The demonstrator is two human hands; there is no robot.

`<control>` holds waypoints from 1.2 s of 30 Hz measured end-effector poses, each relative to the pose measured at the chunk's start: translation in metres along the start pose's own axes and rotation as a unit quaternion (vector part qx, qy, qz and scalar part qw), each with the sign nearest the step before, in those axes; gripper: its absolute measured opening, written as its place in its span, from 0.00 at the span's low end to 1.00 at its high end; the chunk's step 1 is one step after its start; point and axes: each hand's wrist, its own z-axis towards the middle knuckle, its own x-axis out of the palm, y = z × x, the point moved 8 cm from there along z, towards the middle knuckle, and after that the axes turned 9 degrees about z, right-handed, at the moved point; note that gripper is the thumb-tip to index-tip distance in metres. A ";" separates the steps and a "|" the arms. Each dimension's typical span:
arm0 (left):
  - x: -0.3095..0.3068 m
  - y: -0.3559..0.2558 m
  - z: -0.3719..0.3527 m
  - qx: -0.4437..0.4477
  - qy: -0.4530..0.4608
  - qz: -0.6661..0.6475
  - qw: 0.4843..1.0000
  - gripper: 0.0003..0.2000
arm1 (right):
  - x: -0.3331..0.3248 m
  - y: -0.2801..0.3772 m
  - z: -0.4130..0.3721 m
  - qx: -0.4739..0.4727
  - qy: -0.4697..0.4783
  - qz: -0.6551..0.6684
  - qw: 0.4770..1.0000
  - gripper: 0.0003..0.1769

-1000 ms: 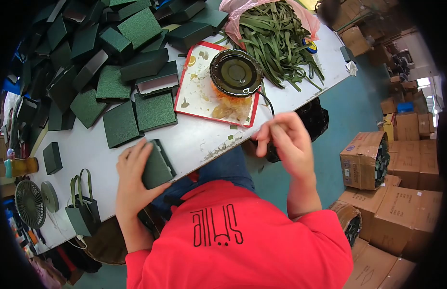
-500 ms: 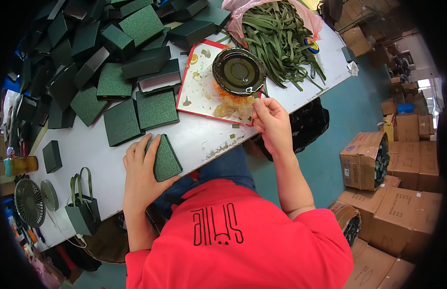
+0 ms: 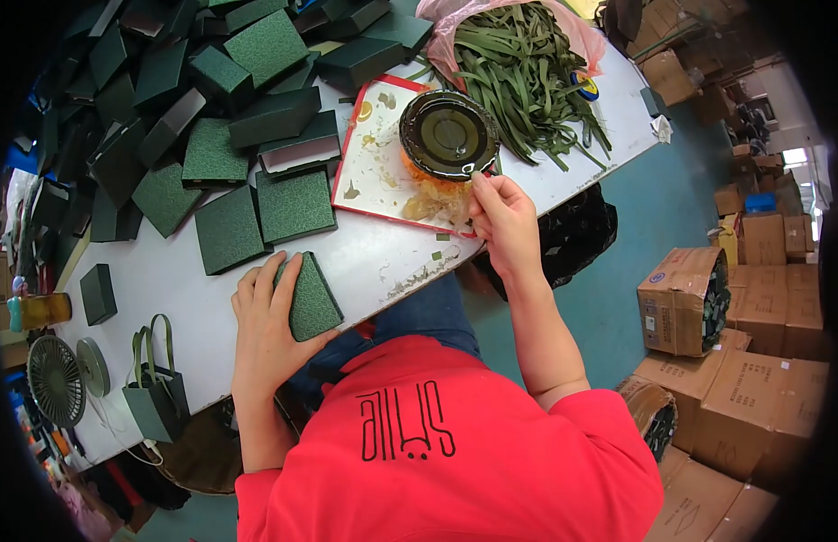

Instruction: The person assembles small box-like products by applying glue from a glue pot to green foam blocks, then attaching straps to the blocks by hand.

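A green textured box [image 3: 314,300] lies near the table's front edge, with my left hand [image 3: 267,316] around its left side, fingertips on its top. My right hand [image 3: 505,217] is pinched at the lower right rim of a round black pot [image 3: 448,135] of dark glossy liquid. What its fingertips hold, if anything, is too small to make out. The pot stands on a stained white board with a red edge [image 3: 357,177]. Two more green boxes [image 3: 295,203] lie just beyond my left hand.
Many green boxes [image 3: 166,77] are piled at the upper left. Green ribbons [image 3: 518,72] spill from a pink bag behind the pot. A small green bag with handles [image 3: 155,405] and a fan [image 3: 56,380] stand at the left. Cartons [image 3: 676,303] are stacked on the floor at right.
My right hand has shifted slightly left and up, closer to the pot's rim. My left hand and the box under it have hardly moved.
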 end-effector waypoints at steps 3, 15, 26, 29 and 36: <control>0.000 0.000 0.000 0.001 -0.002 -0.001 1.000 0.50 | -0.001 -0.002 0.003 0.000 0.003 0.005 1.000 0.12; -0.005 -0.014 0.002 0.035 -0.037 -0.048 0.998 0.47 | 0.005 0.012 -0.026 -0.020 0.024 0.049 0.998 0.10; -0.027 -0.025 0.017 0.144 -0.072 -0.270 0.949 0.51 | 0.080 -0.044 -0.109 0.246 0.283 -0.117 0.920 0.09; -0.029 -0.028 0.018 0.171 -0.078 -0.269 0.944 0.51 | 0.087 -0.049 -0.112 0.279 0.289 -0.084 0.912 0.10; -0.030 -0.030 0.019 0.178 -0.063 -0.271 0.944 0.51 | 0.093 -0.049 -0.113 0.284 0.313 -0.106 0.900 0.11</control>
